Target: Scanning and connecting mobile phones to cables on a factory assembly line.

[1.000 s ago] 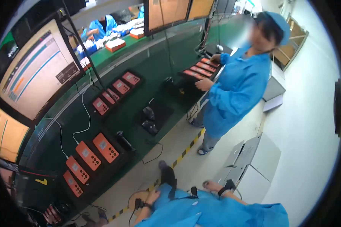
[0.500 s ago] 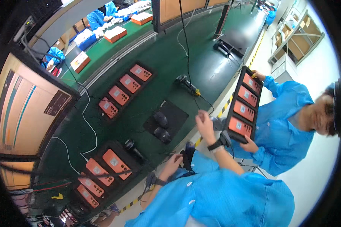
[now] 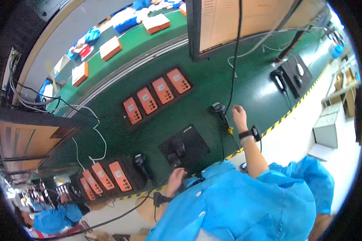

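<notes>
My right hand (image 3: 240,117), fingers loosely bent and holding nothing, hovers over the bench edge just right of a black handheld barcode scanner (image 3: 219,109) with a yellow tag on its cord. Low at the near bench edge is my left hand (image 3: 175,179), empty, its fingers loosely stretched beside a black mouse mat (image 3: 197,140). Dark computer mice (image 3: 179,148) lie on that mat. Another black scanner (image 3: 140,160) stands left of it. Several orange-red phones (image 3: 163,90) sit in a black tray farther back. More such phones (image 3: 120,176) fill a tray at the left.
Cables (image 3: 238,48) hang over the green bench (image 3: 201,84). A monitor (image 3: 28,136) stands at the left. Behind a metal rail, orange-and-white boxes (image 3: 110,49) stand on another green surface. At right are a co-worker's blue sleeve (image 3: 321,180) and a white cabinet (image 3: 333,126).
The view has swung, shifting the bench contents. The co-worker's tray of phones has gone out of view. My right hand now appears closer to the scanner with the yellow tag.
</notes>
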The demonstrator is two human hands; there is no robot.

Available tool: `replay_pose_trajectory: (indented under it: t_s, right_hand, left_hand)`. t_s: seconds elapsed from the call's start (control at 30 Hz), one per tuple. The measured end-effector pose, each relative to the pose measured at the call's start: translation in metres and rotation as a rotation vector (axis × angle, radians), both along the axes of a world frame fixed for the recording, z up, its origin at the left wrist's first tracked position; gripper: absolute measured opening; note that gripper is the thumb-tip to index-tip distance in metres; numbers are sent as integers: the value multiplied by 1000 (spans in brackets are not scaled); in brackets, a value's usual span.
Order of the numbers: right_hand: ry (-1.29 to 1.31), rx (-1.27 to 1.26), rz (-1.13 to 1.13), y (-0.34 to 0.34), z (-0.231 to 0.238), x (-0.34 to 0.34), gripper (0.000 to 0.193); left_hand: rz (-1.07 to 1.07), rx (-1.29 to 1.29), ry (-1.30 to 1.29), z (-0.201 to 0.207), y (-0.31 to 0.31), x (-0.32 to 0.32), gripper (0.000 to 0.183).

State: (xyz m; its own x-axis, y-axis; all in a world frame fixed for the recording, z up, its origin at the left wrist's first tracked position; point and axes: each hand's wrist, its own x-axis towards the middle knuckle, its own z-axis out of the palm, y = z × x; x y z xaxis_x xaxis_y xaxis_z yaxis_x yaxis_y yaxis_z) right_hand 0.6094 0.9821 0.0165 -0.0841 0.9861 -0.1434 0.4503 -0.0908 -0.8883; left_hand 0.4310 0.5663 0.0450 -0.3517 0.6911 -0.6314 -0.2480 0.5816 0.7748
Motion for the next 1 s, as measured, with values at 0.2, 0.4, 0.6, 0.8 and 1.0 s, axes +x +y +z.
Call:
replay_pose_trajectory:
  t_s: [0.2, 0.4, 0.6, 0.8, 1.0]
  right_hand:
    - [287, -266, 242, 99, -52, -104, 48]
    - [131, -375, 338, 130, -51, -217, 80]
    - [141, -689, 451, 136, -25, -228, 47]
    - [412, -615, 290, 129, 2, -187, 32]
    - [538, -479, 182, 178, 34, -80, 37]
  left_hand:
    - [195, -128, -5, -3, 2, 14, 38]
    - [232, -114, 52, -11, -11, 34, 34]
    - [254, -171, 37, -7, 20, 44, 29]
    - [-214, 277, 119, 30, 133, 92, 22]
    - [-441, 621, 374, 11, 261, 195, 40]
